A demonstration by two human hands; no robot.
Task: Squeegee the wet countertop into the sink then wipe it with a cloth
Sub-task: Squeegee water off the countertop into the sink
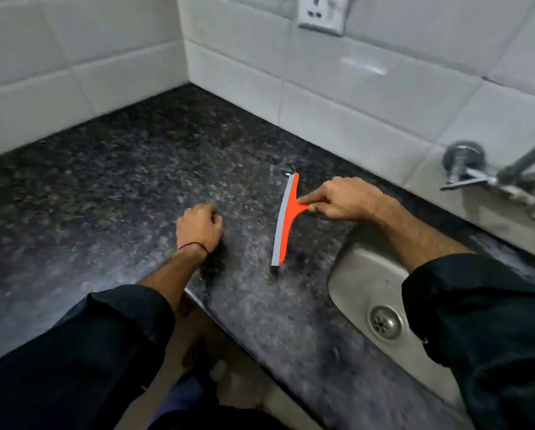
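An orange squeegee with a grey rubber blade stands on the dark speckled countertop, blade edge down, just left of the steel sink. My right hand grips its orange handle, fingers curled round it. My left hand rests on the countertop to the left of the blade, fingers curled under, holding nothing that I can see. No cloth shows in the view.
White tiled walls meet in a corner behind the counter. A wall socket sits high on the right wall. A metal tap juts out above the sink. The sink drain is at lower right. The counter's front edge runs diagonally below my arms.
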